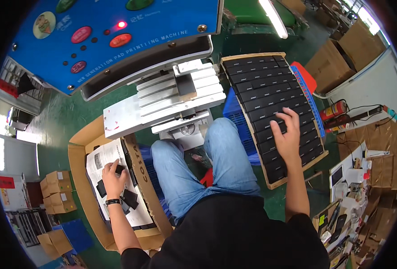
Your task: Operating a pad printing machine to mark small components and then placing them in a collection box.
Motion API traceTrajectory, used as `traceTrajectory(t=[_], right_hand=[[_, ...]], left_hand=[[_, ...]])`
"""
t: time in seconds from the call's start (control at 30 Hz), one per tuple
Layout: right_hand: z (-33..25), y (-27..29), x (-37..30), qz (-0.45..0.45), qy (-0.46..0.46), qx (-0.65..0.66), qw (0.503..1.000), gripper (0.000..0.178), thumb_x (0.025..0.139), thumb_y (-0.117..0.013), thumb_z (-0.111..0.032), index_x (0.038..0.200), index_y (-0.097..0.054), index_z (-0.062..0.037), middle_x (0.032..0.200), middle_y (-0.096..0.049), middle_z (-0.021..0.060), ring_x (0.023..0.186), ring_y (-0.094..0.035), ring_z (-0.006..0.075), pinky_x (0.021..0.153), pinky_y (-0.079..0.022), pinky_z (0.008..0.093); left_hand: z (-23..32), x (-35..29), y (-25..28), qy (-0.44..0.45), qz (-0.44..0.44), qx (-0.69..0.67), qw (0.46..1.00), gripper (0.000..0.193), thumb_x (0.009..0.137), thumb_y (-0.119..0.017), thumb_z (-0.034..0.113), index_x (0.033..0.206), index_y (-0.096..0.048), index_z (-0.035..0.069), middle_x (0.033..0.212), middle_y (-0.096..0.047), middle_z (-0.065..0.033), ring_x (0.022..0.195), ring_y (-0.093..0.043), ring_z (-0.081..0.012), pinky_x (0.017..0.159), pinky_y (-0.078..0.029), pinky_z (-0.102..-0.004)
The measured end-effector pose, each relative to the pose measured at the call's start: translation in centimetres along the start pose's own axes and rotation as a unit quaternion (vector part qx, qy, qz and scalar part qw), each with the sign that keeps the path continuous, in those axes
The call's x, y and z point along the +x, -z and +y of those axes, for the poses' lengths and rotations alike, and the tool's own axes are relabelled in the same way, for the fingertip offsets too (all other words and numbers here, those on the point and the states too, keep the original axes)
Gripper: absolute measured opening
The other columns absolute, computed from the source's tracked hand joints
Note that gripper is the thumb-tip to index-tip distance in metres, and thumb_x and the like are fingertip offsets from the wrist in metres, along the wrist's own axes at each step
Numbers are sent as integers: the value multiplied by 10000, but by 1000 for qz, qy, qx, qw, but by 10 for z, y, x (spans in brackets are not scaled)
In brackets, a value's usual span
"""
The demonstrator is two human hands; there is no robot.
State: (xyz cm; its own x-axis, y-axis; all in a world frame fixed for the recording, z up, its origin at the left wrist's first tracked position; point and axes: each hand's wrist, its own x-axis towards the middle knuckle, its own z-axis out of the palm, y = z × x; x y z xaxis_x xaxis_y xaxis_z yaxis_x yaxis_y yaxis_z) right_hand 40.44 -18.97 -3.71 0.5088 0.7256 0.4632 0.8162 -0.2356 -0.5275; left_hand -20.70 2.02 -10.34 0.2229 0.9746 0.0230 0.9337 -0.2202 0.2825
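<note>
My left hand (113, 183), with a dark band at the wrist, reaches into an open cardboard box (75, 166) on the left. Its thumb and fingers close around a small black rectangular piece (119, 169). More loose black pieces (130, 198) lie beside and below that hand, on a printed paper sheet (140, 214). On the right, my right hand (288, 136) hovers at or just touches a wood-edged tray (277, 184) filled with rows of black blocks (261, 105), each with a small white mark. Its thumb and fingers are apart, and I see nothing held between them.
Ahead stands a machine with a blue button panel (162, 20) and a lit red lamp. Below it, a silver slotted bed (162, 96) carries a dark fixture (186, 85). Blue crates (236, 114) sit under the tray. My knees are between box and tray.
</note>
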Motion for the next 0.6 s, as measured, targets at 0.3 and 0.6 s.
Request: traceTrajectory(t=[0.3, 0.6], right_hand=[[-119, -86, 90, -27, 216, 340, 915, 373, 878, -803, -28, 1242, -721, -9, 1441, -598, 192, 1260, -644, 328, 1060, -555, 423], [-115, -109, 94, -82, 170, 393, 900, 360, 908, -780, 23, 1259, -700, 27, 1362, -608, 174, 1123, -690, 231, 926, -607, 324]], left_hand=[[18, -4, 22, -17, 155, -138, 978, 358, 851, -735, 73, 1203, -684, 35, 1378, -608, -179, 1225, -615, -360, 1094, -499, -420], [61, -1, 66, -81, 226, -300, 924, 293, 841, -669, -9, 1116, -575, 24, 1495, -568, -213, 1337, -586, -375, 1189, -455, -458]])
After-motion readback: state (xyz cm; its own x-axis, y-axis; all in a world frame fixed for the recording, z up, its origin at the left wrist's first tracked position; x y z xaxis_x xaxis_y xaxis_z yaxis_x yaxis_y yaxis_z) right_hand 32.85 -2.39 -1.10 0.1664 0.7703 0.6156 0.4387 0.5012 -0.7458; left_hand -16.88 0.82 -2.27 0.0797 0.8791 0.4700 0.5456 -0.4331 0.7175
